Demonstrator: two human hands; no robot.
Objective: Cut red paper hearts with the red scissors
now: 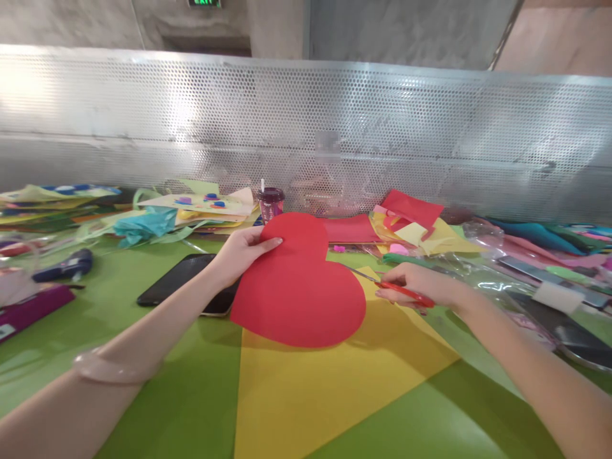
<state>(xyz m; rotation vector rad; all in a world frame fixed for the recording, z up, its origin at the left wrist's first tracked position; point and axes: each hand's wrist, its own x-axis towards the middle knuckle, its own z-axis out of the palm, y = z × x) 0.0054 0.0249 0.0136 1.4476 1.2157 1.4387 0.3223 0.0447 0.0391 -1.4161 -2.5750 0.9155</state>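
Note:
A large red paper heart [301, 293] is held up over the table, its notch facing right. My left hand [246, 252] grips its upper left edge, thumb on the front face. In my right hand [406, 287] are scissors with red handles [415, 295]; their blades point left and reach the heart's notch. Beneath the heart, a yellow sheet [310, 389] lies on the green table [182, 408]. A black tablet or phone [174, 280] rests behind my left forearm, partly covered by it.
A dark cup with a straw [271, 203] stands behind the heart. Paper scraps [191, 207] and red and yellow sheets [414, 213] line the back. At right are a black phone [564, 328] and clear plastic; at left, a purple box [36, 309] and a dark blue tool [64, 266].

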